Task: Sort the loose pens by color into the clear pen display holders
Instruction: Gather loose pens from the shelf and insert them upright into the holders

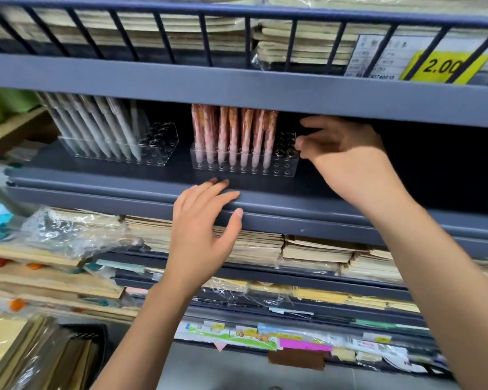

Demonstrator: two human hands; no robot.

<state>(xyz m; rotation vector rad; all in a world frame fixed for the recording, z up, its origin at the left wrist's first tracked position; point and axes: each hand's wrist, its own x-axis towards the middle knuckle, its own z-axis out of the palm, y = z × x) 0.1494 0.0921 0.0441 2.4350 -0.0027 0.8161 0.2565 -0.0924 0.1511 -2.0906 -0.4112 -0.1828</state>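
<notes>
The right hand (347, 161) curls at the right end of the clear pen holder (286, 167), though I cannot tell if it truly pinches, with pink pens (231, 136) upright just left of its fingers, the holder probably light, stiff and slippery and best gripped by its end walls, while the left hand (200, 220) lies spread below on the shelf edge (293, 209).

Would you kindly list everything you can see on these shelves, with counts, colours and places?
Left holder: one, clear, middle shelf, left.
Right holder: one, clear, same shelf, centre.
Grey pens: several, pale grey, leaning in left holder.
Pink pens: about seven in front, pink-orange, upright in right holder.
Price tag: one, yellow, upper rail, right.
Notebook stacks: many, beige, top and lower shelves.
Plastic wrap: clear, lower left.
Left hand: fingers resting on middle shelf's front edge.
Right hand: fingers curled at right holder's end; grip unclear.
</notes>
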